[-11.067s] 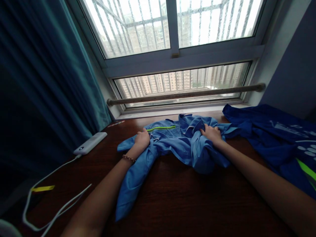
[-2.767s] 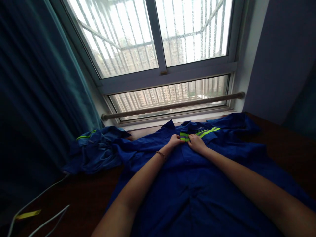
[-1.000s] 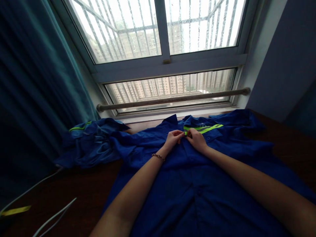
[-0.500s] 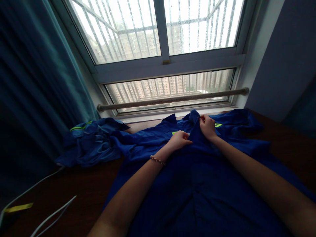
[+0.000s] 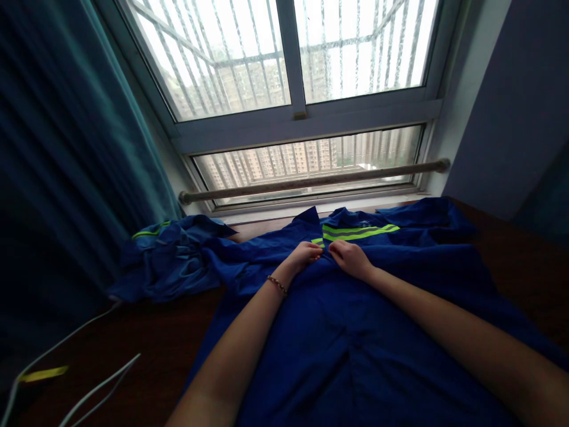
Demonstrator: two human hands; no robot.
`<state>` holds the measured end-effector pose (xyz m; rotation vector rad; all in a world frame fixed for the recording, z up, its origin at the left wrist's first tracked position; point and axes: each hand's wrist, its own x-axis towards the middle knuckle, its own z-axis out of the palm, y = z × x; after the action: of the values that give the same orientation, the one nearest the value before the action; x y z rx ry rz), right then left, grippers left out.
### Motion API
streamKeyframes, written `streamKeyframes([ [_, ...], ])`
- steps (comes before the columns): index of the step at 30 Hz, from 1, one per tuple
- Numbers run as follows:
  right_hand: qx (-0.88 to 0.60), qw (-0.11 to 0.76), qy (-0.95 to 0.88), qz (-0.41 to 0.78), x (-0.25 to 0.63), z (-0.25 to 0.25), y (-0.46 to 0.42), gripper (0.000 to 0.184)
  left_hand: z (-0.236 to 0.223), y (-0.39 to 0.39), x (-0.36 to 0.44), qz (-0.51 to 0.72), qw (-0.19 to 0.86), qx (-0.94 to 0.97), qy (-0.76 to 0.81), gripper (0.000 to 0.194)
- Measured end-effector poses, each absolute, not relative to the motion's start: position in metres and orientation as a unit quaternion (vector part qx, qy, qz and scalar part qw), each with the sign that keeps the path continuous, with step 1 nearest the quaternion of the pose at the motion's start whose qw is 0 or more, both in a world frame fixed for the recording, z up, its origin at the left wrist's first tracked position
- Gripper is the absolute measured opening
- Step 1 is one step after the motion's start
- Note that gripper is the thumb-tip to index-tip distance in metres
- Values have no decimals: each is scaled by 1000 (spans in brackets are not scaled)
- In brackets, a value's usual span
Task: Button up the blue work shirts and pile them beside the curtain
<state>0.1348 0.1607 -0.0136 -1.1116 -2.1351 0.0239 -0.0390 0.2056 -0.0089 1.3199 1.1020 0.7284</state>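
Note:
A blue work uniform (image 5: 311, 320) is spread over the dark wooden surface, its collar end toward the window. Across its chest runs a yellow-green reflective stripe (image 5: 360, 232), split at the front opening. My left hand (image 5: 303, 255), a braided bracelet on its wrist, pinches the cloth beside the front opening, just below the short left part of the stripe. Close by on the other side, my right hand (image 5: 350, 258) has its fingers closed on the other front edge. Only a small gap separates the two hands. The fingertips partly hide the cloth they grip.
A crumpled blue garment (image 5: 173, 261) with a yellow-green stripe lies at the left. White cables (image 5: 100, 385) and a yellow strip (image 5: 44, 373) are at the lower left. Behind are a barred window, a horizontal rail (image 5: 311, 180) and a blue curtain (image 5: 89, 118).
My right hand has moved left and down toward my left hand, laying the lifted front flap flat. The chest stripe now shows in full. My left hand has shifted slightly left.

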Motion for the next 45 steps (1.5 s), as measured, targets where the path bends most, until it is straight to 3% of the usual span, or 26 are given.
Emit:
streamKeyframes([
  [4, -420, 371, -827, -42, 137, -12, 156, 9, -14, 206, -37, 342, 595, 566, 457, 18],
  [11, -341, 273, -890, -128, 135, -10, 150, 24, -17, 196, -39, 394, 573, 584, 419, 26],
  [25, -422, 313, -847, -75, 133, -12, 150, 24, -11, 187, -42, 386, 575, 622, 365, 29],
  [31, -423, 352, -835, -13, 133, -12, 155, 22, -14, 183, -34, 408, 457, 685, 395, 22],
  [39, -428, 371, -822, 56, 134, -10, 164, 17, -9, 166, -31, 408, 190, 787, 422, 15],
  [45, -503, 331, -798, -28, 133, -13, 157, 5, 1, 142, -24, 314, 40, 858, 405, 23],
])
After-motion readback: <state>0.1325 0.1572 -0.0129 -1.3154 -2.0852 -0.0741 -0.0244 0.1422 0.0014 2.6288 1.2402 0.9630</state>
